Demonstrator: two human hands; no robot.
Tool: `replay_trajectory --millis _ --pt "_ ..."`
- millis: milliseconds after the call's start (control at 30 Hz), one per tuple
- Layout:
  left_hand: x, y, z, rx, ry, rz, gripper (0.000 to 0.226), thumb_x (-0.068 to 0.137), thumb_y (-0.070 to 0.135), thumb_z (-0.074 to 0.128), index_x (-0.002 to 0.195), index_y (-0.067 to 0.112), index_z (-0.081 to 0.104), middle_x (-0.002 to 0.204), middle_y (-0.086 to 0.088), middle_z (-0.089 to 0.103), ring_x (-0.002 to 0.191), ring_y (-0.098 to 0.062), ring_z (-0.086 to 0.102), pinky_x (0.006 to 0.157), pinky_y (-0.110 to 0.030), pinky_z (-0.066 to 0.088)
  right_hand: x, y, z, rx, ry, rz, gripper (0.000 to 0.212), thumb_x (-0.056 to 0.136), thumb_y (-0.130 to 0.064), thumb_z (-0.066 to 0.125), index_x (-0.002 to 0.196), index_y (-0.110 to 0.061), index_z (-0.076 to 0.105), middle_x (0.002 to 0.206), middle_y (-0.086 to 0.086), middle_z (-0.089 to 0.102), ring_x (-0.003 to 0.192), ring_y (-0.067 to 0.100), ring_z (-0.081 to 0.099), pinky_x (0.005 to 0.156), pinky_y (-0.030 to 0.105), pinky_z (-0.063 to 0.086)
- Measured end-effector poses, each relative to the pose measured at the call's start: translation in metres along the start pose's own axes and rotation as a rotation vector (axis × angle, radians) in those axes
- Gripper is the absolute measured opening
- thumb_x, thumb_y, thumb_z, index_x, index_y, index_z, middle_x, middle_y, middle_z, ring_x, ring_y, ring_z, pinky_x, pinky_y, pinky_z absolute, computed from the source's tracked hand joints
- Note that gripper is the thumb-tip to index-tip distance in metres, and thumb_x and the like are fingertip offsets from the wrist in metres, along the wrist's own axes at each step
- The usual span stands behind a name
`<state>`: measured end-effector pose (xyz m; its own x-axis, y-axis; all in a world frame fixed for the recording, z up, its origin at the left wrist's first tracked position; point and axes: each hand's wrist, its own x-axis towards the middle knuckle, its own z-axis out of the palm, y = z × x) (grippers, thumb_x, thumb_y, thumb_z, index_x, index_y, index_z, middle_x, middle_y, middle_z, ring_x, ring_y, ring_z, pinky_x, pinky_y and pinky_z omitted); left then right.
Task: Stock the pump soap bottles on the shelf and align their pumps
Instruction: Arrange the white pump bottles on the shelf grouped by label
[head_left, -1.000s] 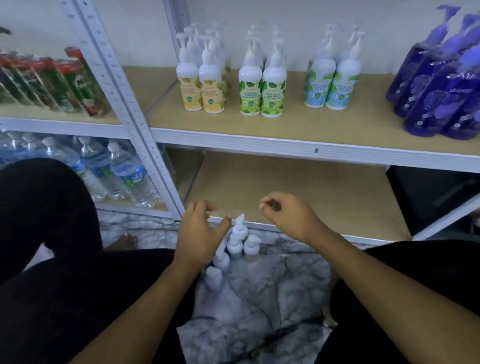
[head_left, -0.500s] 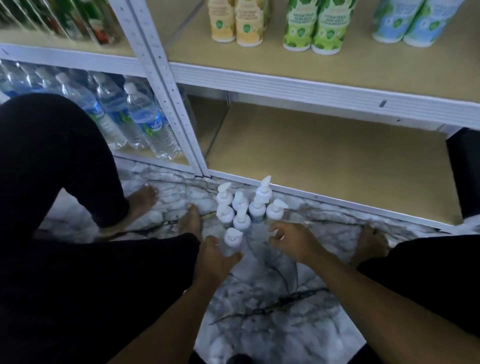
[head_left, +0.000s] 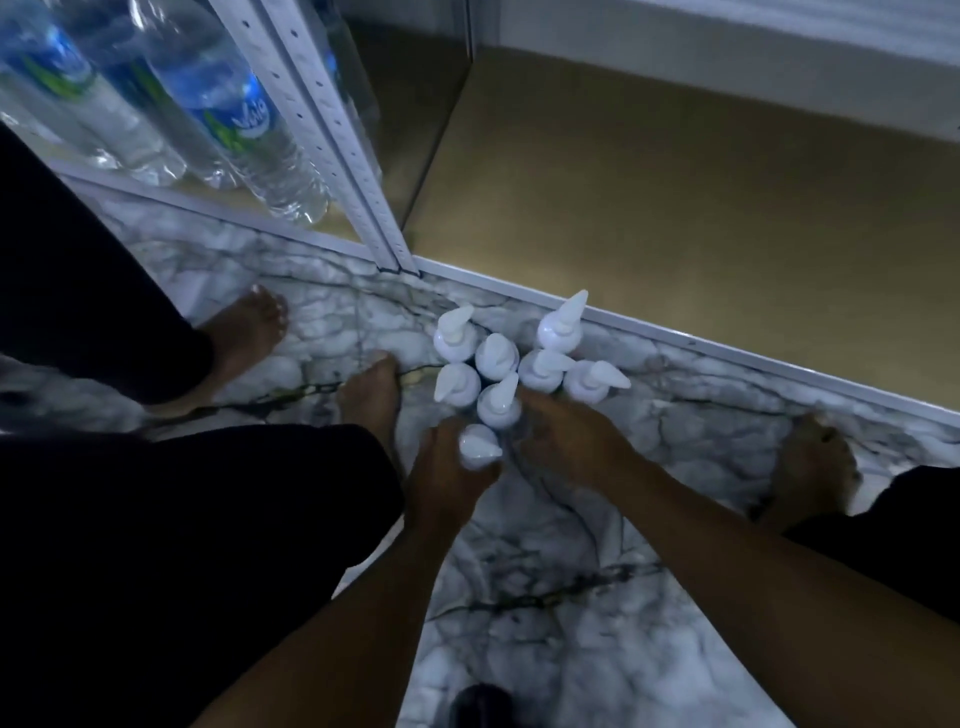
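**Bottles just ahead of both hands, the shelf beyond**

We see the left hand (head_left: 447, 480) low over the floor, with its thumb and fingers curled round the nearest bottle (head_left: 479, 447) just under the pump; we read this as a grip. The right hand (head_left: 569, 441) lies just beside it. Its fingers reach down among the next bottles but are hidden by the back of the hand, so we cannot tell whether it holds one.

The other pump soap bottles (head_left: 545, 361) stand upright in a tight cluster on the marble floor (head_left: 519, 597), directly ahead of both hands (their spouts point in several directions, none aligned). Beyond the cluster, forward and a little to the right, lies the bottom shelf (head_left: 675, 208).

In our judgement the coming move is a lift along the bottle's standing axis, then forward over the front rail of the shelf. The left hand is nearer to the first bottle, and the right hand is nearer to the shelf opening.
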<state>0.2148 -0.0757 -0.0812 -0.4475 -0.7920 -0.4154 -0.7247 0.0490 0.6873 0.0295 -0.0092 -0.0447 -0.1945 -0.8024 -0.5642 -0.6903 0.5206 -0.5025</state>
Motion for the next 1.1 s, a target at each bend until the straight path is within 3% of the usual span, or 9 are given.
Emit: replay_trajectory --millis 100,233,367,467,567,633,767,967,1100 --pt "0.003 -0.006 -0.006 -0.134 0.013 -0.06 0.053 0.067 0.033 0.089 0.111 0.025 0.06 0.105 0.006 0.065 0.098 -0.016 0.065 0.082 -0.038 0.055 0.011 -0.006 0.01 0.021 0.052 -0.021 0.057 0.088 -0.047 0.054 0.14 -0.025 0.043 0.114 0.008 0.066 0.099 0.032 0.065 0.077 0.038 0.053" --pt "0.003 -0.011 -0.012 -0.28 -0.043 -0.173 0.056 0.069 0.01 0.088 0.112 0.023 0.055 0.098 0.01 0.06 0.087 -0.006 0.06 0.072 -0.018 0.05 0.02 0.001 0.031 0.069 0.168 -0.071 0.066 0.077 -0.052 0.047 0.139 -0.031 0.04 0.119 0.01 0.064 0.103 0.036 0.062 0.07 0.045 0.055" --pt "0.001 -0.02 -0.024 -0.287 -0.122 -0.184 0.052 0.063 0.006 0.093 0.095 0.013 0.053 0.088 -0.003 0.055 0.07 -0.003 0.06 0.063 -0.023 0.049 0.022 -0.004 0.037 0.06 0.262 -0.041 0.07 0.083 -0.054 0.051 0.144 -0.019 0.048 0.123 0.014 0.063 0.106 0.04 0.061 0.073 0.05 0.055" --pt "-0.01 -0.022 -0.03 -0.317 -0.062 -0.175 0.052 0.069 0.016 0.089 0.105 -0.004 0.057 0.092 -0.004 0.058 0.075 -0.002 0.057 0.068 -0.025 0.048 0.023 -0.011 0.038 0.028 0.244 0.019 0.067 0.081 -0.039 0.068 0.14 -0.014 0.051 0.121 0.015 0.063 0.107 0.04 0.06 0.077 0.049 0.054" --pt "-0.023 -0.014 -0.036 -0.281 -0.04 -0.12 0.041 0.077 -0.009 0.08 0.107 -0.01 0.051 0.095 -0.006 0.054 0.078 0.004 0.058 0.067 -0.013 0.044 0.017 -0.023 0.032 0.048 0.203 0.07 0.054 0.081 -0.036 0.073 0.127 -0.013 0.057 0.119 0.012 0.063 0.111 0.035 0.059 0.084 0.044 0.051" --pt "-0.031 0.003 -0.044 -0.336 -0.022 -0.073 0.047 0.077 -0.017 0.076 0.112 -0.002 0.05 0.096 0.002 0.051 0.077 0.012 0.057 0.077 -0.023 0.042 0.006 -0.027 0.029 0.076 0.186 0.128 0.047 0.081 -0.04 0.071 0.121 -0.017 0.06 0.117 0.008 0.063 0.111 0.032 0.06 0.084 0.038 0.049" --pt "-0.036 0.042 -0.063 -0.317 -0.063 -0.019 0.083 0.056 0.024 0.094 0.12 0.027 0.04 0.105 0.025 0.045 0.095 0.001 0.056 0.087 -0.027 0.04 -0.037 -0.024 0.01 0.056 0.191 0.12 0.042 0.081 -0.051 0.064 0.112 -0.022 0.062 0.108 0.004 0.067 0.105 0.029 0.063 0.081 0.035 0.046" --pt "-0.041 0.108 -0.089 -0.147 -0.177 0.082 0.055 0.074 0.018 0.088 0.115 0.019 0.052 0.102 0.006 0.059 0.105 -0.02 0.063 0.072 -0.014 0.039 -0.104 -0.009 -0.081 0.094 0.275 0.018 0.056 0.073 -0.037 0.082 0.122 -0.023 0.06 0.11 -0.005 0.066 0.105 0.018 0.063 0.079 0.026 0.04" --pt "-0.048 0.17 -0.118 -0.148 -0.149 0.211 0.055 0.053 0.043 0.083 0.099 0.027 0.058 0.095 0.005 0.067 0.093 -0.019 0.068 0.079 -0.027 0.055 -0.154 -0.024 -0.153 0.218 0.391 -0.012 0.041 0.062 -0.027 0.089 0.092 -0.03 0.061 0.082 -0.007 0.062 0.073 0.013 0.059 0.067 0.024 0.045"
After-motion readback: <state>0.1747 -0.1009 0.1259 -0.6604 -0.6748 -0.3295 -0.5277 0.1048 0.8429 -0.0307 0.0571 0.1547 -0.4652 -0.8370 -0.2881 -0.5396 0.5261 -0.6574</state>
